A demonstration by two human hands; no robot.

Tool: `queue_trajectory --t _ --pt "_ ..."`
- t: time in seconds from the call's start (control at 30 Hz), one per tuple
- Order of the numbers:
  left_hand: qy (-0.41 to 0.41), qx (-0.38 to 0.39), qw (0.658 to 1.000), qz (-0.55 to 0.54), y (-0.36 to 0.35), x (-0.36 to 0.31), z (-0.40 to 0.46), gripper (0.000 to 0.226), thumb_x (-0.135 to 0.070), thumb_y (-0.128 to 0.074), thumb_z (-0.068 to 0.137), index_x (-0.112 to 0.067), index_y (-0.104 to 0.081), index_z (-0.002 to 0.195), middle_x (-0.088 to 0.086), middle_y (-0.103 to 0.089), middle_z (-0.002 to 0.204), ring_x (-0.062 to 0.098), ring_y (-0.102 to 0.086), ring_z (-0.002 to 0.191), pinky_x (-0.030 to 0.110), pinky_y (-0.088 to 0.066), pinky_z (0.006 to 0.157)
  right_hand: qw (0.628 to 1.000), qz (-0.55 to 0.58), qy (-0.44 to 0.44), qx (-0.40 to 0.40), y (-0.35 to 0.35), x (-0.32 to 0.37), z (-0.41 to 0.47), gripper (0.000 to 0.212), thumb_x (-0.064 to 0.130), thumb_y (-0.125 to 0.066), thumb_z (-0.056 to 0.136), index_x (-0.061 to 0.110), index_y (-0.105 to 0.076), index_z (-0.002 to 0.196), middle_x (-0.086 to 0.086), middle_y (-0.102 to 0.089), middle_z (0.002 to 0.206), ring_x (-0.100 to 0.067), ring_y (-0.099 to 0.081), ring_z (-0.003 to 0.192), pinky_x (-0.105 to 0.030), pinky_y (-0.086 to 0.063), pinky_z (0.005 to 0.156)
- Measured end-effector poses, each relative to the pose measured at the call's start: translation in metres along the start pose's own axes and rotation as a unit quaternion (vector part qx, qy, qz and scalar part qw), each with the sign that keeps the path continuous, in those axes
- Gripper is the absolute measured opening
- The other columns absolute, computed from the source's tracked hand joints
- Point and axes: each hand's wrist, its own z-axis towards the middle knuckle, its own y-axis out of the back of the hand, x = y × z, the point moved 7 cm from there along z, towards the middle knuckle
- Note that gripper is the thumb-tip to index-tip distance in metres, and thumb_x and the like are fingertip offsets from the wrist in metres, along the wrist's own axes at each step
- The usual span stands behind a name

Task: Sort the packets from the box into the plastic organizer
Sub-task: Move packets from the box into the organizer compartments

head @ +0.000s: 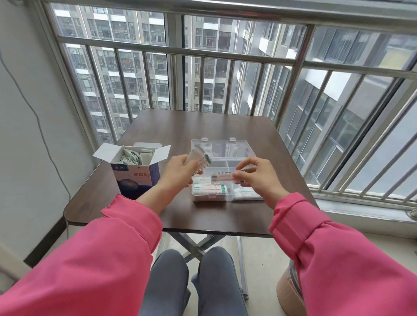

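Observation:
A blue and white box [136, 176] stands open on the left of the table, with several white and green packets [130, 156] inside. A clear plastic organizer [226, 150] lies open in the middle, its lid raised at the back. A packet [210, 188] lies in its front left compartment. My left hand [178, 172] grips a small stack of packets [200, 161] just left of the organizer. My right hand [258, 177] pinches a single packet [223, 178], blurred, above the organizer's front compartments.
The dark brown folding table [156, 130] stands against a metal window railing [206, 53]. A wall runs along the left with a thin cable [38, 118]. A tan lidded bucket [290, 295] sits on the floor at the right, beside my knees.

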Motion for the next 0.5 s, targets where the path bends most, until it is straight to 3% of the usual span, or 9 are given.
queue_trajectory --t 0.1,0.2,0.3,0.5 --pt "-0.007 -0.019 1.0 0.019 0.007 0.004 0.003 0.016 -0.01 -0.042 0.093 -0.009 -0.056 0.088 0.0 -0.053 0.071 0.012 -0.047 0.055 0.019 -0.039 0.05 0.999 -0.024 -0.011 0.022 -0.019 -0.006 0.003 0.023 -0.005 -0.068 0.079 0.011 -0.058 0.068 -0.009 -0.06 0.064 -0.008 -0.057 0.049 -0.014 -0.046 0.048" --pt "-0.023 -0.012 1.0 -0.001 0.01 0.006 0.003 0.009 -0.011 -0.051 0.094 -0.004 -0.056 0.097 0.002 -0.052 0.07 0.011 -0.047 0.054 0.016 -0.042 0.048 0.997 -0.065 -0.003 0.033 -0.034 -0.007 0.006 0.023 -0.003 -0.069 0.078 0.014 -0.058 0.066 -0.009 -0.062 0.064 -0.011 -0.057 0.054 -0.013 -0.044 0.048" --pt "-0.04 -0.003 0.999 -0.012 0.011 0.006 0.003 0.007 -0.013 -0.06 0.09 -0.011 -0.054 0.088 0.0 -0.053 0.066 0.009 -0.047 0.05 0.013 -0.038 0.043 0.986 -0.159 0.028 0.032 -0.044 -0.002 0.008 0.018 0.002 -0.071 0.075 0.016 -0.062 0.067 -0.008 -0.065 0.068 -0.01 -0.057 0.056 -0.011 -0.041 0.05" --pt "-0.043 -0.02 0.999 -0.014 0.013 0.011 0.004 0.021 -0.013 -0.076 0.076 -0.02 -0.058 0.069 -0.006 -0.053 0.055 -0.001 -0.041 0.035 0.012 -0.031 0.039 0.951 -0.301 0.07 0.02 -0.054 0.0 0.007 0.008 0.016 -0.075 0.073 0.019 -0.068 0.076 0.0 -0.062 0.079 -0.019 -0.062 0.085 -0.028 -0.047 0.075"
